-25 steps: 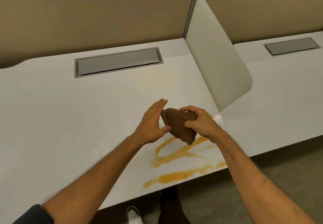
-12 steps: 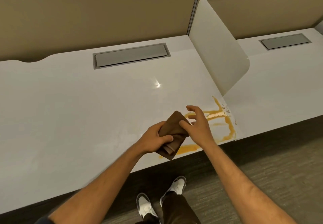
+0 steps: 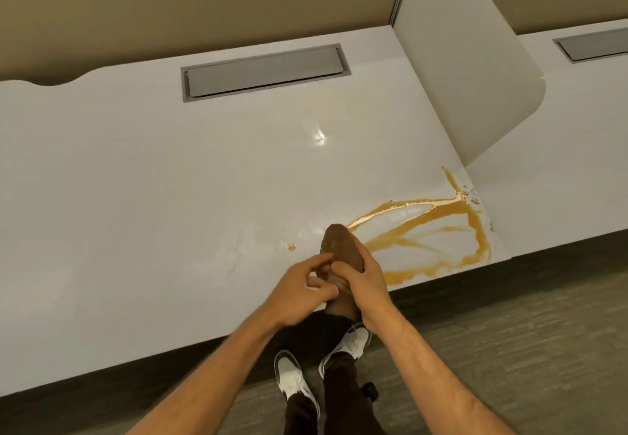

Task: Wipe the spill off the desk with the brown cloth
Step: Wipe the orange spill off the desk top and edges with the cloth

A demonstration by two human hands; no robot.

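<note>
Lower centre of the frame: both hands bunch the brown cloth (image 3: pixel 341 247) above the table (image 3: pixel 136 196) edge. The right hand (image 3: pixel 365 285) has its grip curled round the cloth; the left hand (image 3: pixel 302 286) pinches its lower folds. The orange spill (image 3: pixel 475 227) lies untouched to the right. This looks like readying the cloth; next it must go down onto the spill and sweep across.

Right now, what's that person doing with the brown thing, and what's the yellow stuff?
A person holds a bunched brown cloth in both hands, the right hand wrapped round it and the left hand pinching its lower part. The orange-yellow spill lies unwiped on the white desk, just right of the cloth.
</note>
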